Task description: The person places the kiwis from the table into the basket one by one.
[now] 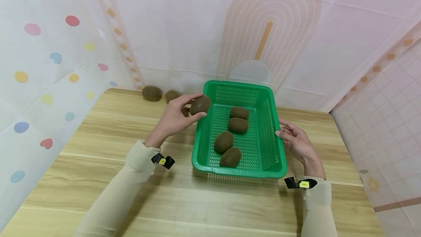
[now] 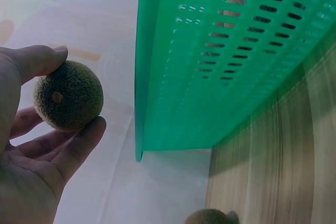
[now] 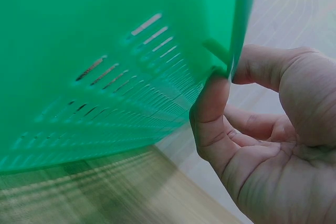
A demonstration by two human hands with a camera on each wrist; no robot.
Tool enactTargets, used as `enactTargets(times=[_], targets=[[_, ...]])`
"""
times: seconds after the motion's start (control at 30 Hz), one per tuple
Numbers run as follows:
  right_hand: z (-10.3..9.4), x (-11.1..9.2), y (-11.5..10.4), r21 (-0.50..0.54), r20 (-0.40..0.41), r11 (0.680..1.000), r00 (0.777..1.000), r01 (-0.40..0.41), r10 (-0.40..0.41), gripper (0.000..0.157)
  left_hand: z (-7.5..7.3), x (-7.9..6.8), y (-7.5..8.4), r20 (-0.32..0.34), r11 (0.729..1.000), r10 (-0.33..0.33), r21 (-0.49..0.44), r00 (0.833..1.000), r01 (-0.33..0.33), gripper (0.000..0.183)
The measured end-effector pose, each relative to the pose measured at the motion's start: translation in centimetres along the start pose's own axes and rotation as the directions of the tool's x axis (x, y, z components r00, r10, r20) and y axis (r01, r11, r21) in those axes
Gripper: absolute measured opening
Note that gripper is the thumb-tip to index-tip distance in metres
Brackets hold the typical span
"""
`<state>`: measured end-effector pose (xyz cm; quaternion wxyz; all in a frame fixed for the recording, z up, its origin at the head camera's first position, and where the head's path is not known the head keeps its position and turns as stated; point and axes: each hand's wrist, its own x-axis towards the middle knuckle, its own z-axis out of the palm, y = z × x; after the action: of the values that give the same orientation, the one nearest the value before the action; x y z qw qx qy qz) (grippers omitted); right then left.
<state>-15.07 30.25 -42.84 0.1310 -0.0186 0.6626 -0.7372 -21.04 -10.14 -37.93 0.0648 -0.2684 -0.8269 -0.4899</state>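
My left hand (image 1: 174, 118) holds a brown kiwi (image 1: 200, 105) between thumb and fingers, at the left rim of a green plastic basket (image 1: 276, 145). The left wrist view shows this fuzzy kiwi (image 2: 69, 96) apart from the basket's wall (image 2: 173, 103). On the basket's other side, my right hand (image 1: 297, 143) pinches the rim; in the right wrist view its thumb and a bent finger (image 3: 210, 108) grip the edge. Several kiwis (image 1: 238, 125) lie inside the basket, two toward the back and others toward the front left.
Behind my left hand, a kiwi (image 1: 152, 93) and another kiwi (image 1: 172, 96) sit near the table's back edge. A third kiwi (image 1: 185, 111) is partly hidden by the fingers. Patterned cloth (image 1: 184, 28) hangs behind and beside the wooden table (image 1: 197, 207).
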Motion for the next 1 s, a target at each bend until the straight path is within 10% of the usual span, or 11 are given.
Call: enactTargets(times=[1.0], targets=[[-0.2,0.2,0.0,-0.002,-0.006,1.0,1.0,-0.004,0.004,0.065,2.1,0.9,0.4,0.117,0.999,0.047,-0.023,0.992,-0.044,0.055]])
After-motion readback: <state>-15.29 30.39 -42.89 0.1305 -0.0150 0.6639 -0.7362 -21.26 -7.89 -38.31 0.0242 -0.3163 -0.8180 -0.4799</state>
